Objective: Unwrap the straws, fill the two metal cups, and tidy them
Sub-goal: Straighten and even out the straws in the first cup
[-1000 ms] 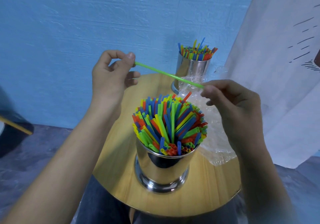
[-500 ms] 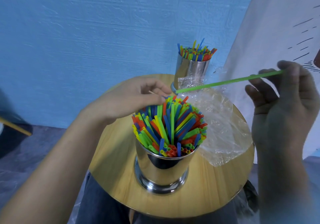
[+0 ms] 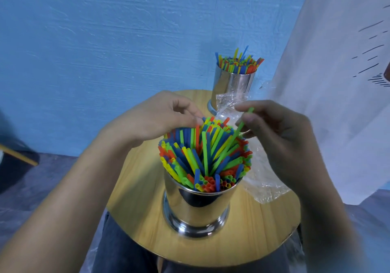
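Observation:
A shiny metal cup packed with coloured straws stands near the front of a round wooden table. A second metal cup, also full of straws, stands at the table's far edge. My right hand pinches a green straw near its top end; its lower end is down among the straws in the near cup. My left hand rests its fingertips on the straw tops at the cup's far left side. A crumpled clear plastic wrapper lies on the table to the right.
A blue wall rises right behind the table. A white cloth with dark marks hangs at the right, close to the far cup. My dark trouser legs are under the table's front edge. A dark object with a yellow edge lies at the left.
My right hand brought the green straw from out at the right down into the near cup, tilting it upright. My left hand stayed at the straw tops.

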A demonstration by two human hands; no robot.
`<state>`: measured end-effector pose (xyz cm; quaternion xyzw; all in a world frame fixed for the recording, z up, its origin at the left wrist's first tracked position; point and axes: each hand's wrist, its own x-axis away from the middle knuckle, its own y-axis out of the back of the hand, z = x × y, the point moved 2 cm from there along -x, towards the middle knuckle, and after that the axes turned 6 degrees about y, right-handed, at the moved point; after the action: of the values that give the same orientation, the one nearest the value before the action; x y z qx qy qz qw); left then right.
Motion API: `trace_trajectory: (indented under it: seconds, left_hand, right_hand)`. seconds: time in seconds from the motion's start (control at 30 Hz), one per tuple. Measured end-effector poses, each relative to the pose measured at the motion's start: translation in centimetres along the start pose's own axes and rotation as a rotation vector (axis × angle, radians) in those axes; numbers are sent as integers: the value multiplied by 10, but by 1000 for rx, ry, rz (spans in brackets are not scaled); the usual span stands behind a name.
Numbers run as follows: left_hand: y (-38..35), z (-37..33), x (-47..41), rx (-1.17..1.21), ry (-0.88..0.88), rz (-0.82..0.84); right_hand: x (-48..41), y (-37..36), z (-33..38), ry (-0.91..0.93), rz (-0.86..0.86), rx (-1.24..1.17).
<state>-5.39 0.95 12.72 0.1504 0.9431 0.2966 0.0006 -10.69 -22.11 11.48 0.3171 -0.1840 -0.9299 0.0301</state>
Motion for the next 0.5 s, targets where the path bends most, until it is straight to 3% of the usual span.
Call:
trace_trajectory:
  seconds: [0.33,0.5]
  left_hand:
    - [1,-9,-1,162,-112,-136]
    - [5,-16,1,280,-121,-192]
  right_hand:
    - [1,-10,-1,34,152,119]
    - [-1,-11,-1,36,148,107]
